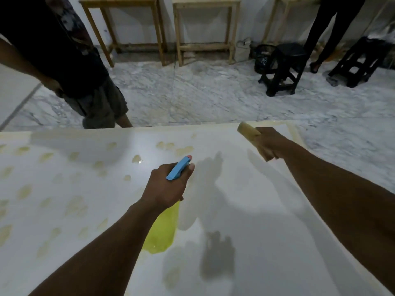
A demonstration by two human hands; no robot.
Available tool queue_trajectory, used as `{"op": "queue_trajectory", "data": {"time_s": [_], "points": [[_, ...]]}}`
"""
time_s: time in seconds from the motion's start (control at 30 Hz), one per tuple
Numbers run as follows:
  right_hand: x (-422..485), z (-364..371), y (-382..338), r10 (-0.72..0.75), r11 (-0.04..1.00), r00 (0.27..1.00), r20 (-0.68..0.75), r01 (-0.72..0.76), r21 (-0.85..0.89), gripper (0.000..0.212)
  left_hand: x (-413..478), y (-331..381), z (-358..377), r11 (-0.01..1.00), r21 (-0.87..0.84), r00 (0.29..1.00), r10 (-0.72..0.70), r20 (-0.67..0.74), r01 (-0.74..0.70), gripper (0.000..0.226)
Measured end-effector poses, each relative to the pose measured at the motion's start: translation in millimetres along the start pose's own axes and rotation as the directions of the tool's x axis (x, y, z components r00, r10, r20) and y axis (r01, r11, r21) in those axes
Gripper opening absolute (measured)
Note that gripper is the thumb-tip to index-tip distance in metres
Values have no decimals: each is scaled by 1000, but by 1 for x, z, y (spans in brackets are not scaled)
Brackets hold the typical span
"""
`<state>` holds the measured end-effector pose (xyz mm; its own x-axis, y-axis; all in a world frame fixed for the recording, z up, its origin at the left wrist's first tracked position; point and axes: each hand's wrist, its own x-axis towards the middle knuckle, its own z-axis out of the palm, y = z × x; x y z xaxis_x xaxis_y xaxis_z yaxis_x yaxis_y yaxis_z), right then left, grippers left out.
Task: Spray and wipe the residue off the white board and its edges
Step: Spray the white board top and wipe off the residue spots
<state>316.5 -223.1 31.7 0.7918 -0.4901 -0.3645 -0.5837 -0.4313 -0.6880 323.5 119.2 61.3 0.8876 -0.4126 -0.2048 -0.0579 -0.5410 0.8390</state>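
A large white board (pixel 245 210) lies flat and fills the lower half of the view. Several yellowish residue patches (pixel 74 206) dot its left and far parts. My left hand (pixel 166 189) is over the board's middle, shut on a spray bottle (pixel 164 229) with yellow liquid and a blue trigger head (pixel 178 168) that points away from me. My right hand (pixel 269 142) is near the board's far right corner, shut on a tan folded cloth (pixel 254 139) held against the surface by the edge.
A person in dark clothes (pixel 70 60) stands close to the board's far left edge. Beyond the board is marble floor (pixel 203 92), with wooden tables (pixel 205 28) along the wall, black stools (pixel 284 69) and another person's legs (pixel 324 39) at the right.
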Motion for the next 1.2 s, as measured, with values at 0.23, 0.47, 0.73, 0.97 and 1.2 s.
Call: {"op": "queue_trajectory", "data": {"time_s": [0.23,0.47,0.73,0.97,1.2], "points": [[136,37,83,-67,926,990,-128,14,-377,46,63,6,40,1000,-21,998,-2,61,3,16],[76,135,108,-357,890,907,-225,258,-375,56,78,-7,65,998,36,994,-59,97,55,36],[-67,205,99,-345,852,939,11,318,-416,59,5,-20,37,998,28,997,-55,60,53,20],[-236,276,113,-363,857,928,85,369,-361,67,-120,-71,-13,994,63,996,-87,11,86,32],[-347,314,138,-250,868,937,243,329,-373,58,-226,-95,-63,996,26,995,-84,-51,86,34]]}}
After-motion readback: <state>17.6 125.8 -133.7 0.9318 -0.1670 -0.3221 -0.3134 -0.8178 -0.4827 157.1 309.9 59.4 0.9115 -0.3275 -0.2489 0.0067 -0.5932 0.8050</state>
